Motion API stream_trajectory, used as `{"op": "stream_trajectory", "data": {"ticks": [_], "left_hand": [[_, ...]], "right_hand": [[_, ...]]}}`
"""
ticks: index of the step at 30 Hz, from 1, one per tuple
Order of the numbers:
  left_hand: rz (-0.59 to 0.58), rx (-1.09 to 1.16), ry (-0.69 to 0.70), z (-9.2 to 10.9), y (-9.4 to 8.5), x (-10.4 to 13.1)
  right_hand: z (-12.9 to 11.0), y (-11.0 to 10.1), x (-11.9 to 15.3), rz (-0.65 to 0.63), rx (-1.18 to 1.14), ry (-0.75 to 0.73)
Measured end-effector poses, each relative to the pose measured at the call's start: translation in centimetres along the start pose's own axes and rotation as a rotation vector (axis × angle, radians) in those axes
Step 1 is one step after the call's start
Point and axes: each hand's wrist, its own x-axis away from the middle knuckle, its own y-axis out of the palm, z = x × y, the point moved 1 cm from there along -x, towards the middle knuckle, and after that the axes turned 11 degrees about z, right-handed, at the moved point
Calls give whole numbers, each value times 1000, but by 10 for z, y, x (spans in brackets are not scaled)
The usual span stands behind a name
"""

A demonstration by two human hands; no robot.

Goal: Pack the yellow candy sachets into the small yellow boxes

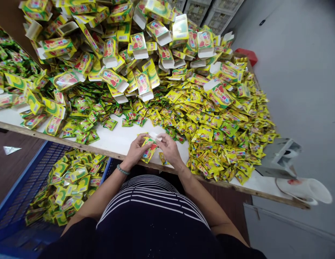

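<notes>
In the head view, my left hand (136,149) is closed around the side of a small yellow-green box (149,152) near the table's front edge. My right hand (169,147) pinches the white flap (154,136) at the box's upper end. Below my right hand lies a small yellow packet (163,158). Many yellow packets (208,133) are heaped to the right, and green packets (85,124) lie to the left. Beyond my hands is a large pile of boxes with open white flaps (138,44).
A blue crate (14,190) holding yellow boxes stands below the table edge at the left. On the table's right end are a grey metal device (278,156) and a white cup-like container (305,190). A red object (247,55) lies near the wall.
</notes>
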Motion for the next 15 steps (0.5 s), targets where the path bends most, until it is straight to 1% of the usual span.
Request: {"op": "stream_trajectory", "data": {"ticks": [2,5,6,8,11,15], "left_hand": [[8,44,1,0,1,0],[71,98,5,0,0,-1],[90,103,7,-1,-1,-2],[108,96,21,-3,-2,-3],[110,88,19,-6,-3,-3],[95,62,10,-7,-4,-1]], "right_hand": [[-3,-2,-3,3,0,-16],[-11,-3,-3,-47,72,-152],[-14,-3,-2,-46,83,-178],[-15,-1,1,-11,89,-180],[-10,4,2,49,97,-97],[2,3,-5,54,-117,147]]}}
